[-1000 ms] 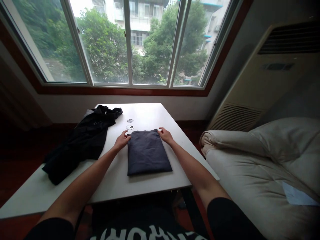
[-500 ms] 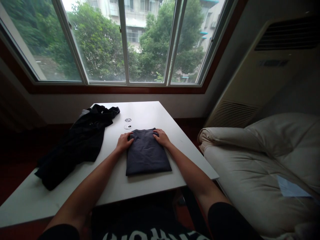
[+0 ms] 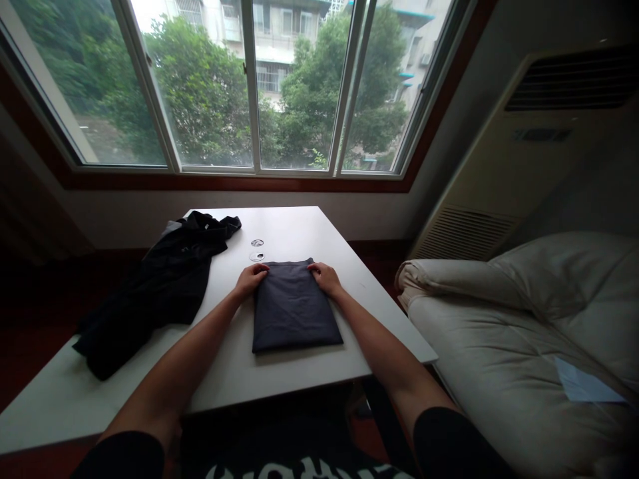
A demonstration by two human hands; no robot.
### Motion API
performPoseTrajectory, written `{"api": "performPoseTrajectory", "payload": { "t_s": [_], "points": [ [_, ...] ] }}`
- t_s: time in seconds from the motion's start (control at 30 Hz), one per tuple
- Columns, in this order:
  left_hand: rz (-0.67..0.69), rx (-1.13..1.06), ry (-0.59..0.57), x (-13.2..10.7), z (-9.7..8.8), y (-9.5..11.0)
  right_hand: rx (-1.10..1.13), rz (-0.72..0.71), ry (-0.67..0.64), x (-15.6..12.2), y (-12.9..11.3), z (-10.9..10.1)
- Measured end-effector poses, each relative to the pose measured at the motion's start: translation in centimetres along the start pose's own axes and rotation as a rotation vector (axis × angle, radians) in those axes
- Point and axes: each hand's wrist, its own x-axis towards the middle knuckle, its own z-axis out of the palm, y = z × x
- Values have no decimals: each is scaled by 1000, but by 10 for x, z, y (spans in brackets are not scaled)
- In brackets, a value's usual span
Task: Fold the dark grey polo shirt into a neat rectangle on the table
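A dark grey T-shirt (image 3: 294, 306), folded into a neat flat rectangle, lies on the white table (image 3: 224, 372) in front of me. My left hand (image 3: 252, 279) pinches its far left corner between thumb and fingers. At the far right corner, my right hand (image 3: 324, 276) does the same. The shirt's near edge rests on the tabletop, and both forearms reach past its sides. My fingertips are partly hidden at the edges of the cloth.
A black garment (image 3: 170, 273) is spread loosely over the table's left side. Two small round discs (image 3: 256, 250) lie beyond the shirt. A cream sofa (image 3: 469, 313) with a pale sheet (image 3: 586, 382) stands right, before a floor air conditioner (image 3: 499, 159). Windows (image 3: 294, 93) face me.
My fingers have closed from resting over the shirt's far corners to pinching them. The far edge of the shirt looks straighter. The view has tilted slightly upward.
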Motion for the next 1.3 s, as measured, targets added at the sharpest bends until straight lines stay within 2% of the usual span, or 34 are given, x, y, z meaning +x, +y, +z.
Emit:
{"api": "performPoseTrajectory", "payload": {
  "t_s": [0.1, 0.23, 0.37, 0.5, 0.63, 0.77, 0.9, 1.0, 1.13, 1.2, 1.3],
  "points": [
    [43, -1, 100, -5, -2, 0, 136, -31, 57, 2, -4, -2],
    [42, 206, 194, -11, -8, -1, 131, -48, 56, 5, -3, 0],
    [1, 369, 178, -12, -8, -5, 18, -56, -1, 6, 7, 4],
    [30, 434, 151, -12, -5, -9, 27, -101, 21, 6, 13, 8],
    [64, 507, 99, -11, -2, -13, 13, -149, 26, 4, 8, 11],
    [33, 554, 37, -9, 1, -19, -61, -175, 26, 2, 0, 11],
    [28, 539, 5, -8, 4, -23, -99, -239, -35, -1, -2, 12],
    [84, 492, 62, -10, 3, -22, -136, -241, -129, -4, 3, 15],
    [244, 462, 98, -14, 1, -10, -163, -207, -204, -6, 8, 18],
    [336, 497, 58, -18, 2, -1, -171, -202, -205, -6, 8, 18],
    [466, 587, -87, -23, 10, 10, -227, -187, -227, -5, 6, 16]
  ]
}}
